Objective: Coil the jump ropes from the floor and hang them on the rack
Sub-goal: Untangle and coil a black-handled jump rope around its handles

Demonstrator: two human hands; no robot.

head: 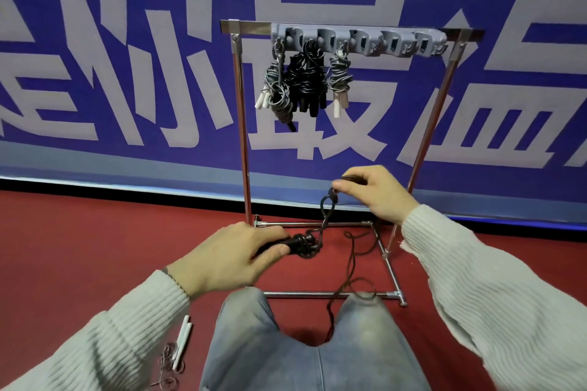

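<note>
My left hand (228, 259) grips the black handles of a black jump rope (306, 246), with a few turns of cord wound round them. My right hand (374, 192) is higher and to the right and pinches a loop of the same cord, which runs taut down to the handles. The loose remainder of the cord (352, 270) trails over the red floor and across my knee. The metal rack (243, 124) stands in front of me with a grey hook bar (359, 38) on its top rail. Three coiled ropes hang there: grey (276, 86), black (306, 82), grey (340, 79).
Another rope with white handles (182, 344) lies on the red floor beside my left leg. My jeans-clad knees (305, 355) fill the bottom centre. The rack's base bars (327, 294) lie on the floor just ahead. A blue banner wall (127, 73) stands behind.
</note>
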